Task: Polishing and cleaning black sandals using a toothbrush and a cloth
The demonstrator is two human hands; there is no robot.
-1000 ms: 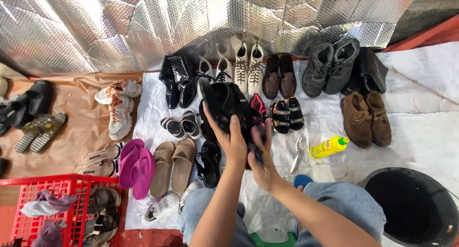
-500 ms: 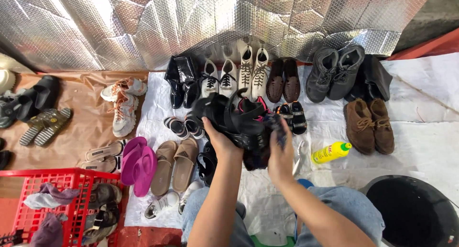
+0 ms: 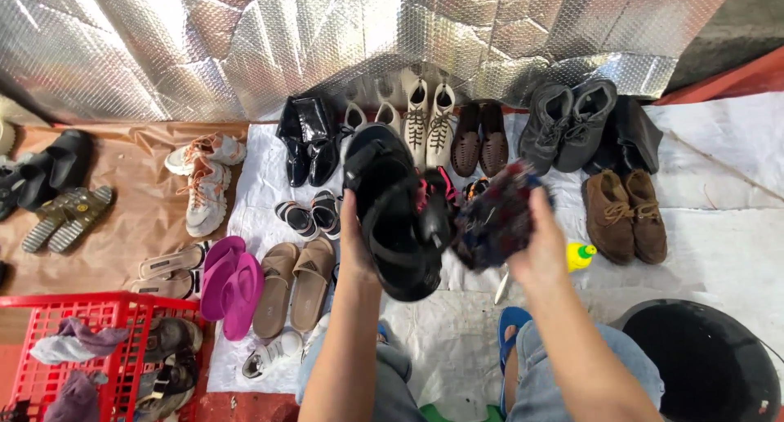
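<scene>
The left hand [image 3: 357, 254] grips a black sandal [image 3: 392, 214] from beneath, sole turned up, while the right hand [image 3: 543, 246] closes on a dark patterned cloth [image 3: 496, 218] just right of that sandal. Left of the sandal lie magenta flip-flops [image 3: 230, 275] and tan slides [image 3: 292, 285]; right of it, past the cloth, sit brown suede shoes [image 3: 627, 214] on the white sheet [image 3: 719, 226].
</scene>
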